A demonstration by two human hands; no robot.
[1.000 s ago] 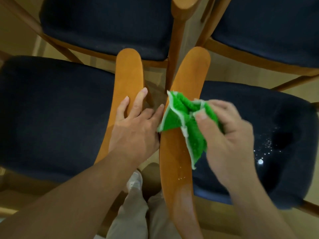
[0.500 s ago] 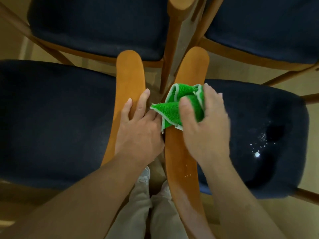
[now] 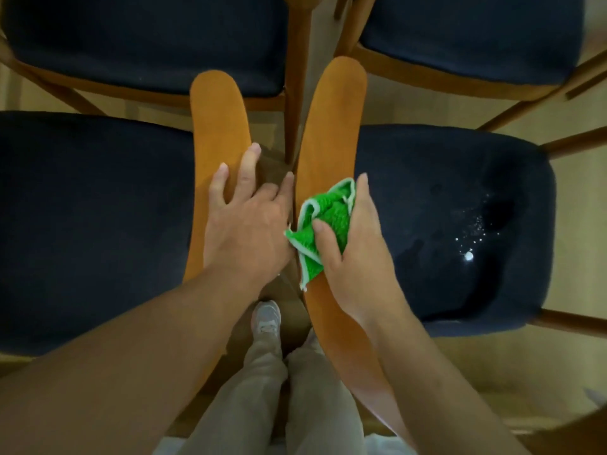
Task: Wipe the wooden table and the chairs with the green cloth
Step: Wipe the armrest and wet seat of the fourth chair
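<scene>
I look straight down on two wooden chairs with dark blue seats, standing side by side. My right hand [image 3: 353, 244] grips the bunched green cloth [image 3: 323, 228] and presses it on the curved wooden backrest of the right chair [image 3: 331, 126]. My left hand [image 3: 249, 221] lies flat, fingers spread, on the backrest of the left chair [image 3: 215, 116]. The right chair's seat [image 3: 443, 224] has white specks and a damp-looking patch near its far right side. No table is in view.
Two more blue-seated wooden chairs [image 3: 147, 41] [image 3: 466, 34] stand at the top, a wooden leg [image 3: 294, 77] between them. My legs and a grey shoe [image 3: 266, 320] fill the narrow gap between the two backrests. The floor is pale beige.
My right hand with the cloth slid up the right backrest, then back down toward me. My left hand stayed resting on the left backrest.
</scene>
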